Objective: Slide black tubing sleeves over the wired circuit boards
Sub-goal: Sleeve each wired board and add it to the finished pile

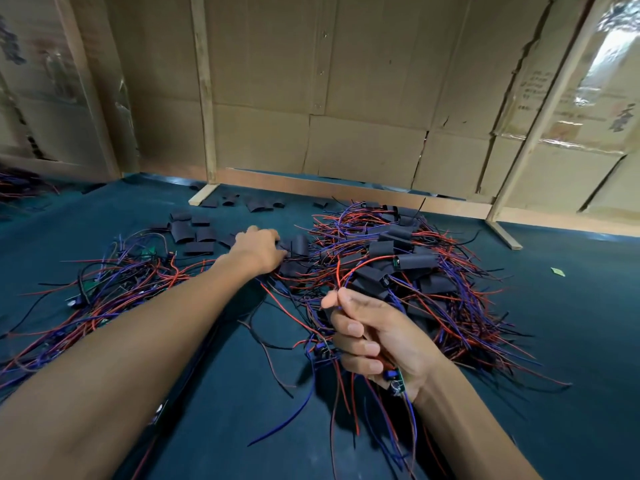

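On the blue mat (571,323), a wired circuit board (398,381) is gripped with its wires in the curled right hand (375,336); loose black tubing sleeves (194,233) are reached by the left hand (258,249); its finger state cannot be told.

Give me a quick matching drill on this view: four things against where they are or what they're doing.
1. left hand
2. right hand
3. small green scrap
4. pile of sleeved boards with red and blue wires

A. grips a bare green circuit board and its wires
B. lies alone on the blue mat, far right
C. reaches into loose black tubing sleeves
D. heaped right of centre

Pairs: 1-C, 2-A, 3-B, 4-D
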Available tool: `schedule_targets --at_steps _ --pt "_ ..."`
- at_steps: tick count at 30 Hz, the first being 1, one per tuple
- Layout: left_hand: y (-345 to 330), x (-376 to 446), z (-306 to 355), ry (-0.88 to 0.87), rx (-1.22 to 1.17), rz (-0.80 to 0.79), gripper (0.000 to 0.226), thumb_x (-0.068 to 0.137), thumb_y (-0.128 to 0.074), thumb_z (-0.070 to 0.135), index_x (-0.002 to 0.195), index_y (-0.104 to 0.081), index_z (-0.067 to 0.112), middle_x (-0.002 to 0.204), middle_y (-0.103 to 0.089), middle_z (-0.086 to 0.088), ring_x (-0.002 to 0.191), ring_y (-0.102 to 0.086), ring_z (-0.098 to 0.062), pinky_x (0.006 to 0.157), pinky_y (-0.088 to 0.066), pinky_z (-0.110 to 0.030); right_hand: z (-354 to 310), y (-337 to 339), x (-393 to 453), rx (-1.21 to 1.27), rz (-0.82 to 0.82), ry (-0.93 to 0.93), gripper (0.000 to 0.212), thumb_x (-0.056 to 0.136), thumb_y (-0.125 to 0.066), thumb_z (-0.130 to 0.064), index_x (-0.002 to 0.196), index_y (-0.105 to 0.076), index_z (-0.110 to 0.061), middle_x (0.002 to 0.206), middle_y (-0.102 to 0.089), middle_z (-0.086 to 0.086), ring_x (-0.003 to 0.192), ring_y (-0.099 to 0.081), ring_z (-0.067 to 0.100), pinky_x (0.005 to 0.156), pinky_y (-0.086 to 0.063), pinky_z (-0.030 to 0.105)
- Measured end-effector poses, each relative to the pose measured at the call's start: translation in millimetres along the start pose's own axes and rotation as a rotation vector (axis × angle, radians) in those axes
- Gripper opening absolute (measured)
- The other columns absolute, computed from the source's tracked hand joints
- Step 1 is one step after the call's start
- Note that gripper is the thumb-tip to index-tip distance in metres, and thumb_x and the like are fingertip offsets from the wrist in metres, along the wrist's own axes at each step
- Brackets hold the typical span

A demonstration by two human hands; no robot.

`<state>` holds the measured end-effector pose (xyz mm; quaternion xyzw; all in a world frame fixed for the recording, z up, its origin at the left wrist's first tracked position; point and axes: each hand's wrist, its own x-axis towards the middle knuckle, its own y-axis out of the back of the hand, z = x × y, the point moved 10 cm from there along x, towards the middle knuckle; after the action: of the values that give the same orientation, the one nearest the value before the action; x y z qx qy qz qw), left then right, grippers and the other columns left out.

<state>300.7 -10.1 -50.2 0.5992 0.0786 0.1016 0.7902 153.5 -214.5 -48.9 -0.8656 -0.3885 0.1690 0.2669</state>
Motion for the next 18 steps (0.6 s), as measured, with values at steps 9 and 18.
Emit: schedule_targets --at_steps 9,18 --pt "19 -22 3 0.057 -0.101 -0.040 0.012 0.081 -0.068 0.017 0.093 -0.070 0.017 0.107 -0.070 -0.012 0.098 -0.064 -0.033 0.087 -0.051 -0.036 8 1 3 -0.020 -0.012 -0.027 0.022 0.102 -0.052 -0.018 0.105 -0.067 -0.004 0.065 -0.039 -0.001 0.042 -0.033 0.004 0.033 -0.033 0.017" --pt "47 -76 30 0.029 -1.407 0.275 0.019 0.100 -0.041 0.009 0.098 -0.060 0.013 0.085 -0.070 -0.013 0.060 -0.067 -0.021 0.055 -0.054 -0.033 -5 -4 1 -0.058 -0.013 0.051 0.027 0.099 -0.050 -0.009 0.115 -0.070 -0.003 0.072 -0.054 0.009 0.045 -0.037 0.007 0.033 -0.035 0.018"
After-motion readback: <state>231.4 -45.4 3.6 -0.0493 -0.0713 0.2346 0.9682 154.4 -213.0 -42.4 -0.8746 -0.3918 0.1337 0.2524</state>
